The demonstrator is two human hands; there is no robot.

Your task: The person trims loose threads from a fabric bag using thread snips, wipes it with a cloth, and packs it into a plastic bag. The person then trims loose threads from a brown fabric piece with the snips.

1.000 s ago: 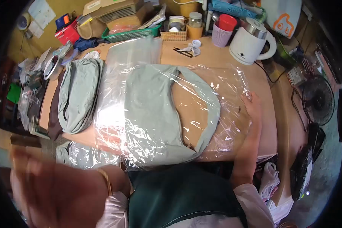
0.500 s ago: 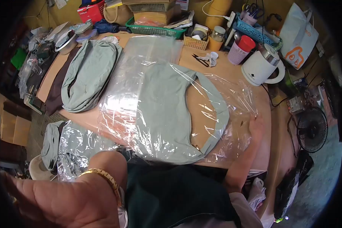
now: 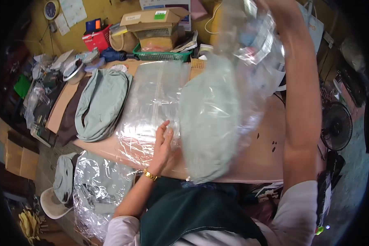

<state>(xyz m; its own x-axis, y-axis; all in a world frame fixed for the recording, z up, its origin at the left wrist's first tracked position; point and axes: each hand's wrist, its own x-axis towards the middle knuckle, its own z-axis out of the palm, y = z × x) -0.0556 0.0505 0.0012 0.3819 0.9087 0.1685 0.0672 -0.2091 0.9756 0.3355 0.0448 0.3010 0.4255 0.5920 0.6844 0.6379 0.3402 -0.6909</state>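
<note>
A grey-green piece of fabric hangs inside a clear plastic bag, blurred by motion and lifted off the table. My right hand is raised at the top edge of the view, partly cut off and smeared, gripping the bag's upper end. My left hand, fingers stretched and nothing in them, is by the front right part of a stack of flat clear plastic bags. Left of that stack lies a folded bundle of the same grey-green fabric on dark brown cloth.
Bagged grey-green pieces lie below the table's front edge, near a white stool. A green basket and cardboard box line the back. A black fan stands right of the brown table.
My right hand has gone from the table's right side up high, lifting the bagged fabric. My left hand has moved from close to the camera to beside the bag stack. The view has shifted upward.
</note>
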